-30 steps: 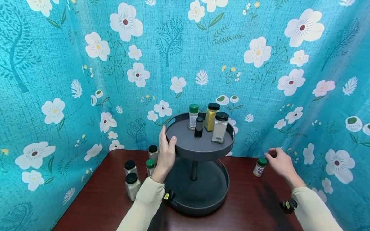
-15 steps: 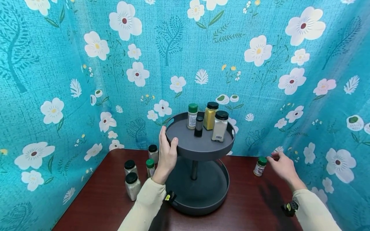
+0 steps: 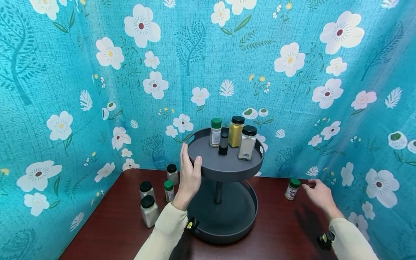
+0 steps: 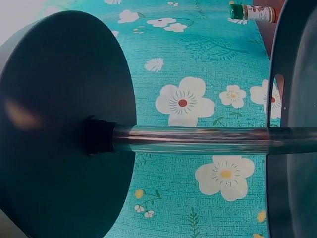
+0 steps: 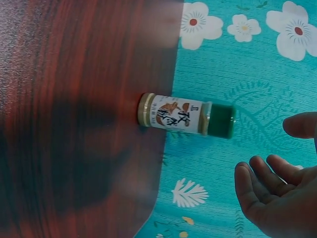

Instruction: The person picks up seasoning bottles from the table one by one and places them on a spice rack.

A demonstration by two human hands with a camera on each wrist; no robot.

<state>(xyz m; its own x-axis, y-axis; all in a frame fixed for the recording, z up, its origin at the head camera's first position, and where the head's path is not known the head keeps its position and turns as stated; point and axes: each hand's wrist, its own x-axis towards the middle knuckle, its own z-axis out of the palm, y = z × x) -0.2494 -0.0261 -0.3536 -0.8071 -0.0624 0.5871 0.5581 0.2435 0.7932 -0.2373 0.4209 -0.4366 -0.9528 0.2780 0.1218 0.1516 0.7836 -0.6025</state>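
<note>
My left hand (image 3: 190, 177) lies against the left side of the upper tray (image 3: 224, 167) of a dark grey two-tier turntable, fingers straight along its outer wall, thumb at the rim. On that tray stand a green-capped spice bottle (image 3: 215, 137), a small dark bottle (image 3: 223, 144), a yellow spice bottle (image 3: 236, 133) and a black-capped jar of pale powder (image 3: 246, 146). At the right, my right hand (image 3: 320, 195) hovers just beside a green-capped spice bottle (image 3: 291, 191) on the table. In the right wrist view its loosely bent fingers (image 5: 245, 181) are apart from that bottle's green cap (image 5: 221, 120).
The lower tray (image 3: 221, 236) sits beneath, joined by a central post (image 3: 218, 192). Left of it stand black-capped jars (image 3: 149, 213) and a green-capped bottle (image 3: 169, 193) on the dark red table (image 3: 107, 224). A blue floral curtain (image 3: 208, 54) surrounds the table.
The left hand has shifted slightly right along the rim, and the rear bottles on the upper tray have moved a little left. The right hand has drawn slightly away from the bottle beside it.
</note>
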